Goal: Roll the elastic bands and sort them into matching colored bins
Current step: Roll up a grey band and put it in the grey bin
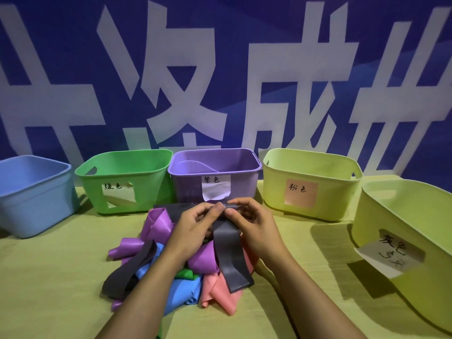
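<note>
Labels: green bin (123,182) 绿色, purple bin (215,174) 紫色, yellow-green bin (310,182) 粉色, right bin (406,231) 灰色
Surface: yellow-green cloth (49,277); blue banner (61,33) behind
Bins: blue bin (31,194) left of the hands; purple one holds a pale band
Left hand (195,225): pinches grey band (230,248)
Right hand (254,223): pinches its rolled end
Pile (171,260): beneath both hands

A grey band (232,253) (top end rolled) hangs over the mixed-colour pile (171,270) before five bins (215,174).
</note>
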